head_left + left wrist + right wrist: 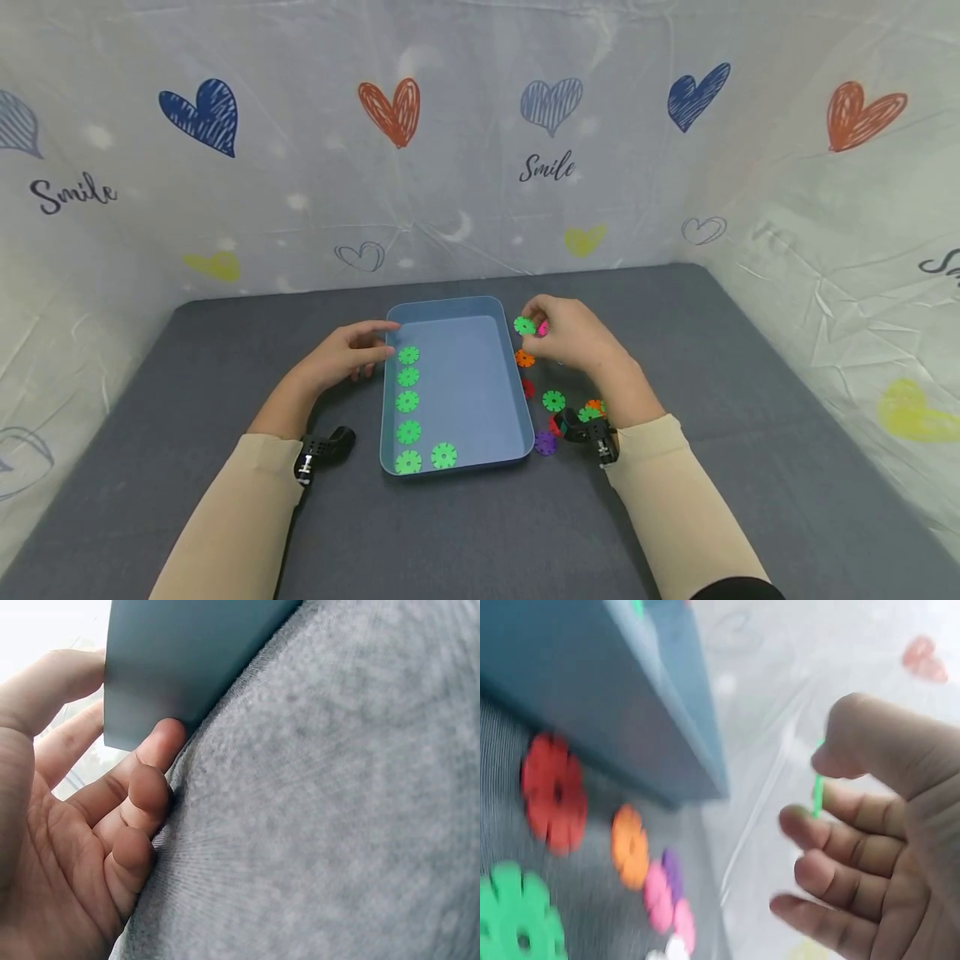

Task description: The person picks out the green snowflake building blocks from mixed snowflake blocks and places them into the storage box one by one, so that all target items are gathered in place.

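Observation:
The blue tray [465, 310] holds several green notched discs [408, 401], most of them in a column along its left side and one beside the column's near end. My left hand [351, 354] grips the tray's left wall. In the left wrist view, thumb and index reach over the rim, while another fingertip [169, 739] presses the outer face. Beyond the tray's right rim, my right hand [573, 333] pinches a green notched disc [524, 326] between thumb and forefinger, raised above the table. The right wrist view shows this disc [817, 796] edge-on, its other fingers loosely bent.
Loose discs lie on the grey cloth right of the tray: red [555, 793], orange [630, 846], pink [658, 896], purple [545, 443] and green [553, 401]. Some lie beneath the right wrist. A white printed sheet [465, 200] stands behind the table.

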Action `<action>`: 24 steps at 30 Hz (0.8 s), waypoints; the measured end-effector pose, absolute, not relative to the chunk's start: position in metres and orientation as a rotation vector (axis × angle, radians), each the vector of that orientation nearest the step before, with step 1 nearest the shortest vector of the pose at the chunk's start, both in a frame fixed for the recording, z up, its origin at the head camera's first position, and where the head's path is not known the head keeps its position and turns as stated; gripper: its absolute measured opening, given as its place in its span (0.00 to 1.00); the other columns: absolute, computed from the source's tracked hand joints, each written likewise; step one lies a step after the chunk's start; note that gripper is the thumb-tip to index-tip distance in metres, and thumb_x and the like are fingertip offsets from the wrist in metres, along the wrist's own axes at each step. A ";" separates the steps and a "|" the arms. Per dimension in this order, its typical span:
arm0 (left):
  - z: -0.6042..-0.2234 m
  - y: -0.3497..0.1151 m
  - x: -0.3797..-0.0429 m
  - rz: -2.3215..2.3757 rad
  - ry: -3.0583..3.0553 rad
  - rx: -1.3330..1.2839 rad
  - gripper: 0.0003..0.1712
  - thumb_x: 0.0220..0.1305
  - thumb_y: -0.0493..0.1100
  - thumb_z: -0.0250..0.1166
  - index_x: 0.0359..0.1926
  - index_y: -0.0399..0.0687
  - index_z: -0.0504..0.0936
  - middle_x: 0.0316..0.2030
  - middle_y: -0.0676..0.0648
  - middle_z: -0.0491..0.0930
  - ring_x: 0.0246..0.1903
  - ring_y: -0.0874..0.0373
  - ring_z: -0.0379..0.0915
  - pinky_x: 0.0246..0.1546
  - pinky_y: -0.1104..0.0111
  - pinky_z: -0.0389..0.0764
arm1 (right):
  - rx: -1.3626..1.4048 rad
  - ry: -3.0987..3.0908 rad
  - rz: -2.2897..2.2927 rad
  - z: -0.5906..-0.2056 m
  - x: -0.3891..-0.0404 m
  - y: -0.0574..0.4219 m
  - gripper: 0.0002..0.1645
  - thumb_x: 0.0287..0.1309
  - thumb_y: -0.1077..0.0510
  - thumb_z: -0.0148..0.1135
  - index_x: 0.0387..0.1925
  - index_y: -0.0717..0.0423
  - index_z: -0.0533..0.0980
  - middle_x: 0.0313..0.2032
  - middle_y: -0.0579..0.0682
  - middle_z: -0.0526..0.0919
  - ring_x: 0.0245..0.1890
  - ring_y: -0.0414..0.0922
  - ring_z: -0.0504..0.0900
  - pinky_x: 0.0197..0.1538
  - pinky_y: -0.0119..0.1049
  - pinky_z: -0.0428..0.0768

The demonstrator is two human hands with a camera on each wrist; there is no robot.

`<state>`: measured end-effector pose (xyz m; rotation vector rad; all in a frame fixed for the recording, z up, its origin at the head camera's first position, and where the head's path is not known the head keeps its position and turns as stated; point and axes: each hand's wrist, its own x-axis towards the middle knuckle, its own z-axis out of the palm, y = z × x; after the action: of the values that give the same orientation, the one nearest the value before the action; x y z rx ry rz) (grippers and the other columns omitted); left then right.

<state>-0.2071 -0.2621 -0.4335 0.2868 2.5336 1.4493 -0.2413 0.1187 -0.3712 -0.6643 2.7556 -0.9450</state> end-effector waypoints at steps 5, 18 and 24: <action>-0.433 -0.262 -0.206 1.464 2.525 0.286 0.32 0.71 0.47 0.68 0.72 0.47 0.73 0.39 0.40 0.80 0.28 0.48 0.72 0.25 0.61 0.73 | -0.784 2.654 -1.120 -0.358 -0.225 0.099 0.21 0.59 0.59 0.67 0.55 0.55 0.78 0.37 0.49 0.80 0.33 0.45 0.76 0.39 0.41 0.77; -0.435 -0.261 -0.207 1.471 2.523 0.277 0.31 0.71 0.48 0.68 0.71 0.48 0.74 0.37 0.39 0.79 0.26 0.49 0.71 0.24 0.62 0.72 | -1.191 2.528 -0.926 -0.367 -0.189 0.045 0.17 0.59 0.55 0.72 0.49 0.53 0.81 0.32 0.45 0.81 0.25 0.38 0.73 0.33 0.33 0.73; -0.434 -0.260 -0.207 1.479 2.518 0.280 0.31 0.71 0.48 0.68 0.71 0.47 0.73 0.38 0.39 0.80 0.26 0.49 0.71 0.24 0.62 0.72 | -1.217 2.536 -0.679 -0.389 -0.182 0.029 0.15 0.60 0.50 0.74 0.45 0.50 0.83 0.30 0.40 0.78 0.31 0.37 0.75 0.38 0.33 0.75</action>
<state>-0.2066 -0.2604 -0.4342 0.2797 2.5183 1.4786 -0.1815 0.0289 -0.3891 -1.2166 2.5360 -0.6787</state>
